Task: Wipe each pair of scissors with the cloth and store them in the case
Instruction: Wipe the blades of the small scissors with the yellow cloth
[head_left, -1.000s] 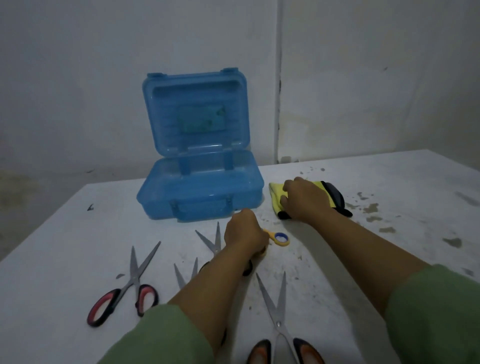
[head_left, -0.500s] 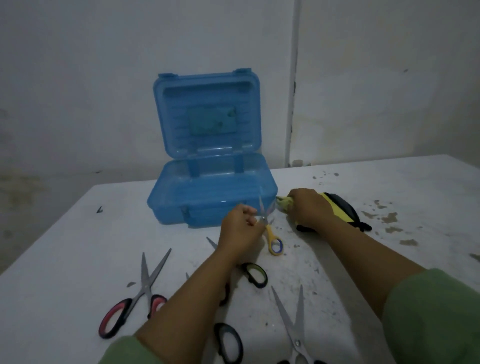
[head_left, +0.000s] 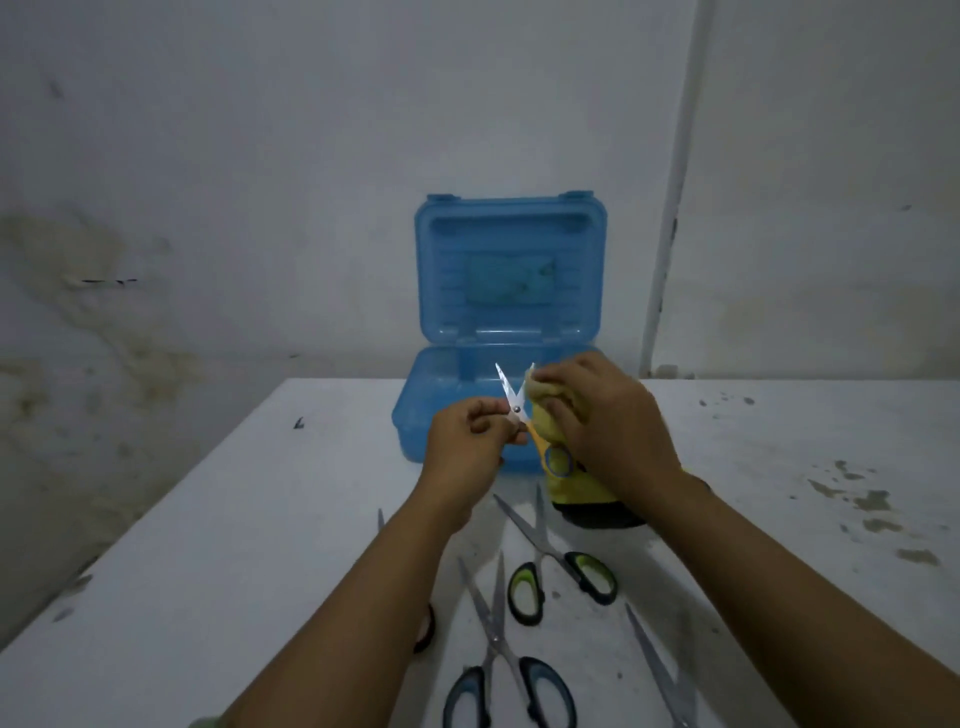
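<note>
My left hand (head_left: 470, 441) pinches a small pair of yellow-handled scissors (head_left: 511, 397) near the pivot, blades spread and pointing up. My right hand (head_left: 615, 428) grips the yellow and black cloth (head_left: 576, 496) and presses it against the right blade; the cloth hangs down to the table. Both hands are raised in front of the open blue case (head_left: 452, 410), whose lid stands upright. On the table below lie green-handled scissors (head_left: 556, 561), blue-grey-handled scissors (head_left: 501, 660) and another pair (head_left: 662, 675) at the bottom edge.
The white table (head_left: 234, 545) has dark stains on its right side (head_left: 862, 499). A wall stands just behind the case. The handle of one more pair (head_left: 426, 631) shows beside my left forearm.
Both hands lifted off the table. My left hand raised the yellow scissors, and my right hand brought the cloth up onto the blade. The camera view tilted upward.
</note>
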